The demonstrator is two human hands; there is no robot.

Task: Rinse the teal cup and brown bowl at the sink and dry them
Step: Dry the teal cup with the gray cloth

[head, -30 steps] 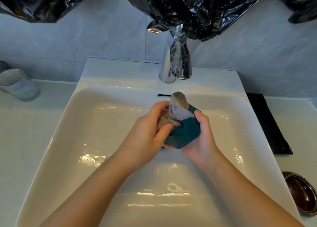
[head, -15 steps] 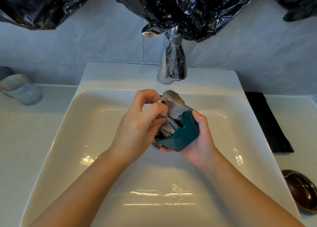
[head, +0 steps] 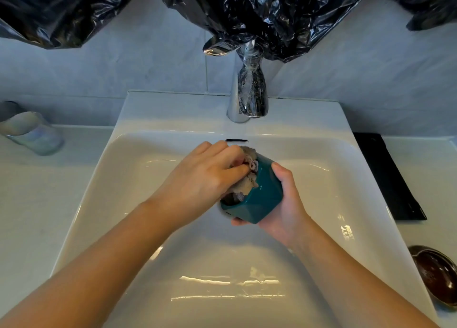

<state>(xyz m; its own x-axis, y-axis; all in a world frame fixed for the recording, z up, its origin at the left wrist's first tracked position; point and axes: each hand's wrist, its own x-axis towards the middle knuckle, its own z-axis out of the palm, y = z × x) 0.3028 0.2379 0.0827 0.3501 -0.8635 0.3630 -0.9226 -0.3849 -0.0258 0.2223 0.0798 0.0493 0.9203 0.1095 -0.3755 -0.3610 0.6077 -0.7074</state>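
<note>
right hand (head: pixel 286 204) grips teal cup (head: pixel 259 199) over sink (head: pixel 148 204) | left hand (head: pixel 205 176) pinches grey cloth (head: pixel 244 186) stuffed inside it | brown bowl (head: pixel 437 275) at 4 o'clock

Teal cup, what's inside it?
A crumpled grey cloth fills the cup, gripped by the left hand. The right hand holds the cup. The cloth hides the cup's inner bottom.

L hand (head: pixel 207 176) has rolled over the mouth of the teal cup (head: pixel 262 199) & pushed the grey cloth (head: pixel 247 188) deeper in, so less pokes above the cup rim vs 1 s ago.
</note>
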